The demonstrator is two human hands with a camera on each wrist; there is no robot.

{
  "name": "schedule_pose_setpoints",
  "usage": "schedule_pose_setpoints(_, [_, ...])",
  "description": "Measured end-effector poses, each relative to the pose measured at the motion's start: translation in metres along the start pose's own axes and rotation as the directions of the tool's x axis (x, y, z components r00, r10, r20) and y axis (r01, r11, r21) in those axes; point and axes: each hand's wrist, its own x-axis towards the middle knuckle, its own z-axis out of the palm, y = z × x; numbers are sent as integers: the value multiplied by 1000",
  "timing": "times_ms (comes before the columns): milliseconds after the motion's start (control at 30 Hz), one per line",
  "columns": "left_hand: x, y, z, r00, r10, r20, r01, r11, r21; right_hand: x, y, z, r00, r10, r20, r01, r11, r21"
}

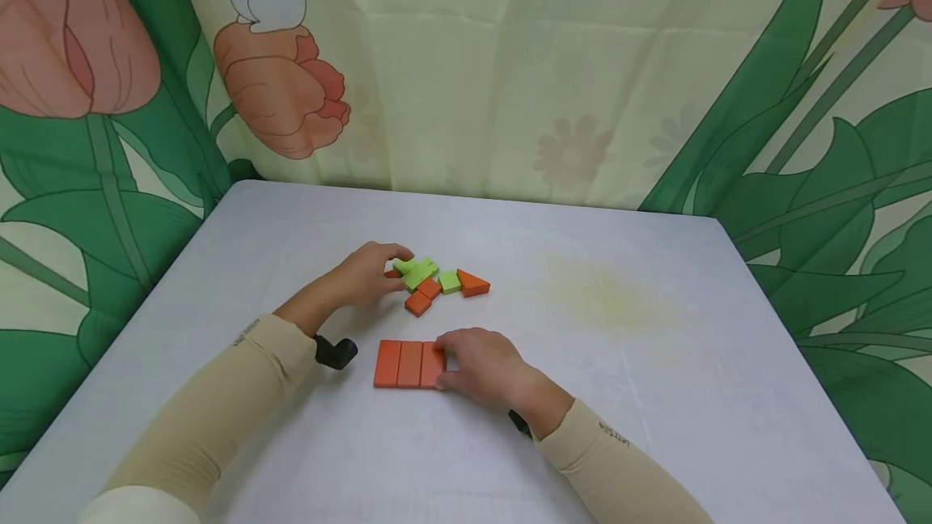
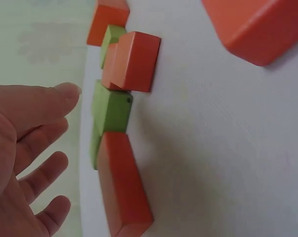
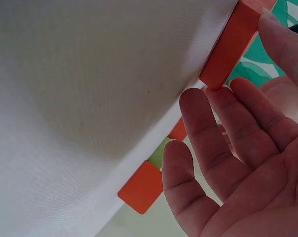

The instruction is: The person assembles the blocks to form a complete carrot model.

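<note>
Three orange blocks lie side by side in a row in the head view. My right hand is at the row's right end, thumb and fingertips at opposite ends of the rightmost block; the right wrist view shows my hand against this orange block. Farther back, my left hand hovers at the left side of a cluster of green blocks and orange ones. Its fingers are spread and hold nothing in the left wrist view, where the hand is beside a long orange block.
At the cluster's right side, an orange triangular block lies against a small green block. Two small orange blocks sit at its front. A patterned curtain hangs behind the white table.
</note>
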Motion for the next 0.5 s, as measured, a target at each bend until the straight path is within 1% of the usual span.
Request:
schedule_pose_setpoints(100, [16,-4,4,999,-3,35,3,1000,-20,0,0,1,1000,1,2,-1,1000,0])
schedule_pose_setpoints(200, [25,-6,9,999,-14,48,16,999,-37,0,0,1,1000,1,0,-1,1000,-1])
schedule_pose_setpoints(267, [29,-6,13,998,-31,50,33,999,-39,0,0,1,1000,1,-3,-1,1000,2])
schedule_pose_setpoints(400, [33,-3,15,995,-89,55,91,996,-27,0,0,1,1000,2,-4,-2,1000,3])
schedule_pose_setpoints(500, [35,1,14,992,-106,73,106,994,4,0,-1,0,1000,12,-1,-12,1000,4])
